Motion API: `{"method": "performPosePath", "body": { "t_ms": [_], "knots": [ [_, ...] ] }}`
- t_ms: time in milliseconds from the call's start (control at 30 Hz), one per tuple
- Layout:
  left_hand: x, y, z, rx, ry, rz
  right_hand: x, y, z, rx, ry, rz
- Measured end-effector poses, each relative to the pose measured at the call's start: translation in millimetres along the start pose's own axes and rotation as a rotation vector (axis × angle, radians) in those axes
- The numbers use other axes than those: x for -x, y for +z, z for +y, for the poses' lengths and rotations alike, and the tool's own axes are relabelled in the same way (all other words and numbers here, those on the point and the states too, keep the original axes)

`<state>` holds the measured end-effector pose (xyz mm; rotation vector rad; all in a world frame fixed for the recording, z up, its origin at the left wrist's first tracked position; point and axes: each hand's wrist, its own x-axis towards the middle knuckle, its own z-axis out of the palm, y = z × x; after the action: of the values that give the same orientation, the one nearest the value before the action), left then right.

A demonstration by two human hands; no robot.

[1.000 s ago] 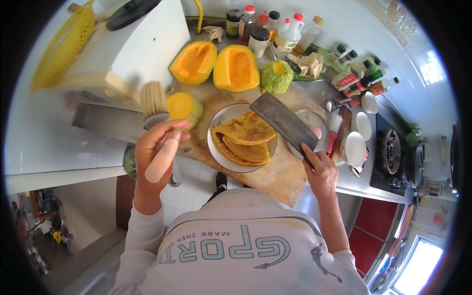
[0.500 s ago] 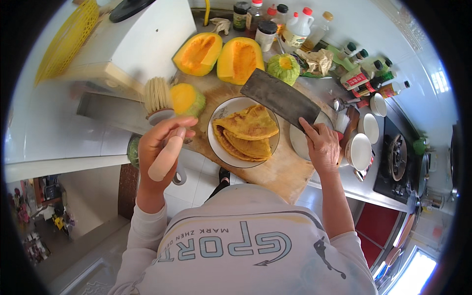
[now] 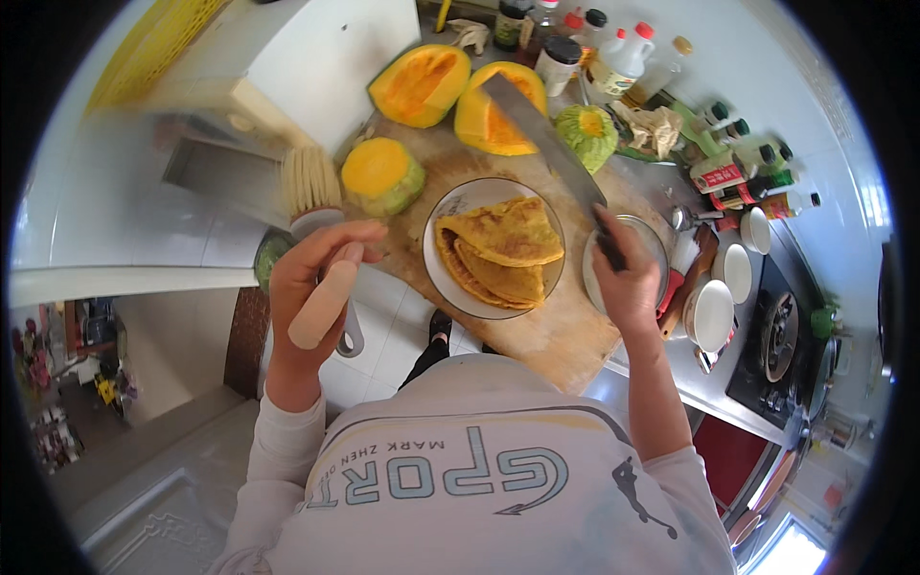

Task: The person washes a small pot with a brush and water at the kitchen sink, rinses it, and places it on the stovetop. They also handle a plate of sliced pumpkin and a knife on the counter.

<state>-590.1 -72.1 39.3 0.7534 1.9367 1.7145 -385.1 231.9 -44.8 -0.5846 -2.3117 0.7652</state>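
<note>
My left hand (image 3: 324, 283) is closed around the grey handle of a scrub brush (image 3: 311, 182), whose pale bristles point up and away. A beige patch covers one of its fingers. In my right hand (image 3: 628, 283) a dark-bladed cleaver (image 3: 558, 149) is gripped by its black handle, the blade slanting far and left over the board. Folded yellow-brown flatbreads (image 3: 503, 233) lie on a white plate (image 3: 452, 204) between my hands. Behind them are two hollowed pumpkin halves (image 3: 419, 86). A cut pumpkin chunk (image 3: 381, 176) sits left of the plate, a green-skinned piece (image 3: 586, 136) to the right.
A wooden board (image 3: 565, 335) bears the plate and pumpkins. Beneath my right hand is another plate (image 3: 652, 240). White bowls (image 3: 709, 314) and a red-handled brush (image 3: 678, 264) stand at right, before the stove (image 3: 774, 345). Several bottles (image 3: 623, 62) line the back; a white box (image 3: 331, 67) stands back left.
The cleaver has turned, its blade now steeper and seen more edge-on, with my right hand wrapped around its handle. The view has shifted slightly. My left hand still holds the brush.
</note>
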Motion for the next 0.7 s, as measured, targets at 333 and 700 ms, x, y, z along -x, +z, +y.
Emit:
{"method": "performPosePath", "body": {
  "t_ms": [333,700],
  "knots": [
    [1.0,-29.5,7.3,0.018,0.162,0.258,-23.2,-12.0,-10.1,0.074,0.052,-0.276],
    [44.7,-70.1,5.1,-0.181,0.218,0.523,-72.9,17.4,-20.7,0.245,-0.227,-0.662]
  ]
}}
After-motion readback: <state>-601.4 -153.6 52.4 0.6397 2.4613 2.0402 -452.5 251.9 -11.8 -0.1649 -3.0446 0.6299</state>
